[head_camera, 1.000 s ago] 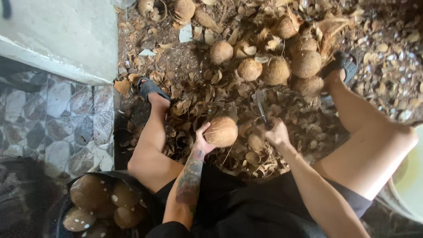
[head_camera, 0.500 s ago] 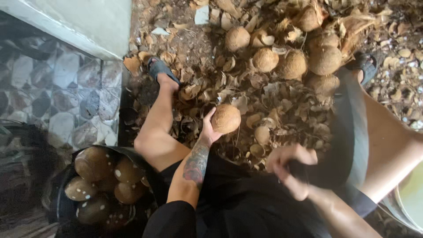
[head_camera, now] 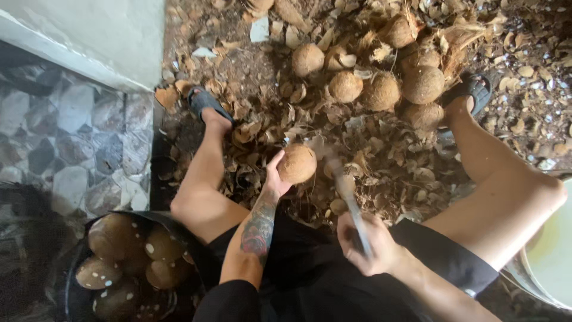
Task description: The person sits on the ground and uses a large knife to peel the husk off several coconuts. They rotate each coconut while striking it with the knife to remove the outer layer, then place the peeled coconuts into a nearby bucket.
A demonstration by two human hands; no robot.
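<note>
Left hand cupped forward, right hand fisted near lap.

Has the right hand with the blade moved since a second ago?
Yes. The right hand has pulled back from beside the held coconut toward the person's lap, blade still pointing at the coconut.

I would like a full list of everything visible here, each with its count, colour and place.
held coconut: one, brown, centre, gripped by the left hand
blade: one, grey, blurred, rising from the right hand toward the held coconut
loose coconuts: about six, brown, on the ground at top centre
husk pieces: many, tan, scattered over the ground
black container: one, bottom left, filled with peeled brown coconuts
pale tub: one, whitish, right edge
tiled floor: grey stone pattern, left
sandals: two, dark, one on each foot
left hand: grip closed on the held coconut
right hand: grip closed on the blade's handle
</note>
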